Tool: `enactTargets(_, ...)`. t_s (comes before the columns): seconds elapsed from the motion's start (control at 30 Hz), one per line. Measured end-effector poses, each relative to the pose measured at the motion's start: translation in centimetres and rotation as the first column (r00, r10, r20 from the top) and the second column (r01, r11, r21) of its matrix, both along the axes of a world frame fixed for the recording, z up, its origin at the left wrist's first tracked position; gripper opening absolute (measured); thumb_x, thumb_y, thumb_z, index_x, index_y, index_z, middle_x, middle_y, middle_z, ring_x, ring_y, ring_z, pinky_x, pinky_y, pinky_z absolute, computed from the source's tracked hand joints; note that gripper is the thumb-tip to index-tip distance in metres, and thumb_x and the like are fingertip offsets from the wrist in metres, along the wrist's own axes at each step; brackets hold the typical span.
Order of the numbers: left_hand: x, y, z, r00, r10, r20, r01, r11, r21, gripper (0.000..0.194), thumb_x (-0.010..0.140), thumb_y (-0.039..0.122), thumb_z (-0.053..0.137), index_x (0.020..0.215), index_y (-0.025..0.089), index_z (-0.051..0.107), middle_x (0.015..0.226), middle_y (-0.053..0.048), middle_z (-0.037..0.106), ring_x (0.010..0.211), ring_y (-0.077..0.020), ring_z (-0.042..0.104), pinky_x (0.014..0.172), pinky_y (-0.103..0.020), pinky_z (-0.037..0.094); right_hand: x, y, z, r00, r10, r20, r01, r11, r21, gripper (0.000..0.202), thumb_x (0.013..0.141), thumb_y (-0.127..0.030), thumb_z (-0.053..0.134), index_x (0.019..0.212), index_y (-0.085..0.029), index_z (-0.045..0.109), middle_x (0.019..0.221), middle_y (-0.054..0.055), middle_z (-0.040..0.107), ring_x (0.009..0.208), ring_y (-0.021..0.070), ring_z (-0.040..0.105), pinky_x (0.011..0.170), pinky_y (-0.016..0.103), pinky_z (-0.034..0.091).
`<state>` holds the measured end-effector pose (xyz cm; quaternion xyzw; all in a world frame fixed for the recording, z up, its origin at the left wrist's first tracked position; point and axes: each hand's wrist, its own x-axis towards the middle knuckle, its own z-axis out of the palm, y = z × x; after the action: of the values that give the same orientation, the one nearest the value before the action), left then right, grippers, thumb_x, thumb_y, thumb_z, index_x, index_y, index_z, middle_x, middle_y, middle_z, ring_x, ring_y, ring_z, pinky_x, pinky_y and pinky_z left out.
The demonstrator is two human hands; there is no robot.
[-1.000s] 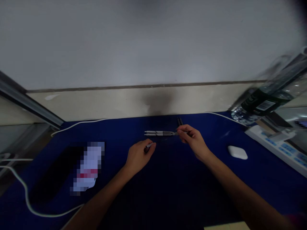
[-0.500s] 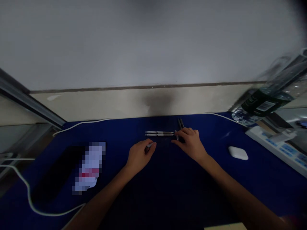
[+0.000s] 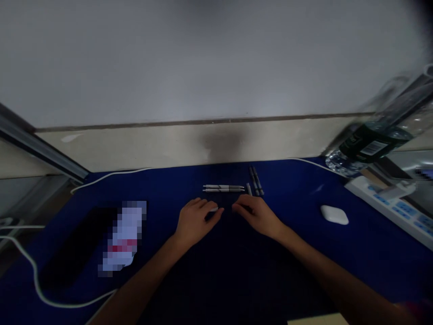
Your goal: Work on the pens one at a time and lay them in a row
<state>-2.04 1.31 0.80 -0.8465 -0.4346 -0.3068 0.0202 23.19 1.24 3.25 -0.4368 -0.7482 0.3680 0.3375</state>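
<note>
My left hand (image 3: 196, 221) is closed, its thumb and fingers around a slim whitish thing (image 3: 214, 209) that shows only at one end. To its right, my right hand (image 3: 256, 214) has its fingers curled and the tips close together, and I see nothing between them. Two white-and-grey pens (image 3: 223, 188) lie side by side just beyond the hands, pointing left to right. Two dark pens (image 3: 257, 181) lie lengthwise past my right hand. Beside them is a short grey pen-like piece (image 3: 249, 188), its near end hidden by the right hand.
On the blue tabletop (image 3: 176, 180), a phone with a blurred screen (image 3: 123, 234) lies left and a white earbud case (image 3: 334, 214) right. A power strip (image 3: 389, 203) and a water bottle (image 3: 365, 144) stand at the right edge. White cable (image 3: 37, 271) curves at left.
My right hand has drawn back toward me and left, uncovering the dark pens and the grey piece. The left hand has shifted slightly nearer, still around the whitish thing.
</note>
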Motion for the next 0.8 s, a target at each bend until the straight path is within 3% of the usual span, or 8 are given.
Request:
enactTargets(0.13,-0.4,0.4,0.2,1.0,-0.004,-0.006,0.004,1.0,0.018,0.031,0.112,0.039,0.061,0.091,0.022,0.077,0.069,0.0,0.071,0.065,-0.019,0.066,0.072,-0.034,0.052,0.2,0.2,0.1,0.997,-0.074,-0.039,0.072,0.997,-0.041,0.021,0.106,-0.041,0.068,0.095,-0.026,0.078,0.094,0.005,0.078,0.085,0.0239,0.071,0.073,0.037,0.053)
enactTargets(0.3,-1.2,1.2,0.4,0.999,0.006,0.043,-0.006,1.0,0.0,0.024,0.107,0.032,0.063,0.091,0.024,0.079,0.065,0.001,0.068,0.065,-0.019,0.064,0.07,-0.032,0.049,1.0,0.9,0.3,0.981,-0.185,-0.057,0.182,0.982,-0.055,0.027,0.103,-0.05,0.071,0.095,-0.027,0.08,0.092,0.005,0.079,0.079,0.0245,0.071,0.067,0.037,0.051)
enactTargets(0.47,-1.3,1.4,0.6,0.999,-0.023,0.041,0.022,0.999,0.031,0.025,0.106,0.03,0.062,0.091,0.023,0.08,0.065,0.001,0.068,0.061,-0.0176,0.062,0.072,-0.032,0.051,1.4,1.1,0.1,0.989,-0.146,-0.036,0.142,0.984,-0.108,0.041,0.107,-0.054,0.065,0.08,-0.027,0.078,0.074,0.004,0.072,0.067,0.021,0.064,0.062,0.035,0.046)
enactTargets(0.67,-1.2,1.4,0.6,0.998,-0.034,0.047,0.031,0.998,0.059,0.024,0.105,0.029,0.063,0.091,0.024,0.081,0.063,0.001,0.066,0.062,-0.0172,0.062,0.07,-0.031,0.049,1.3,1.2,-0.1,0.979,-0.158,-0.129,0.144,0.983,-0.113,0.018,0.098,-0.043,0.077,0.098,-0.027,0.083,0.094,0.005,0.08,0.079,0.0225,0.07,0.071,0.036,0.053)
enactTargets(0.8,-1.4,1.4,0.7,0.998,-0.047,0.046,0.046,0.999,0.027,0.023,0.106,0.03,0.064,0.093,0.024,0.082,0.064,0.001,0.067,0.061,-0.0167,0.061,0.071,-0.031,0.05,1.4,1.1,0.2,0.992,-0.119,-0.045,0.112,0.983,-0.144,0.041,0.107,-0.052,0.065,0.08,-0.025,0.08,0.075,0.004,0.075,0.067,0.0208,0.066,0.064,0.035,0.048)
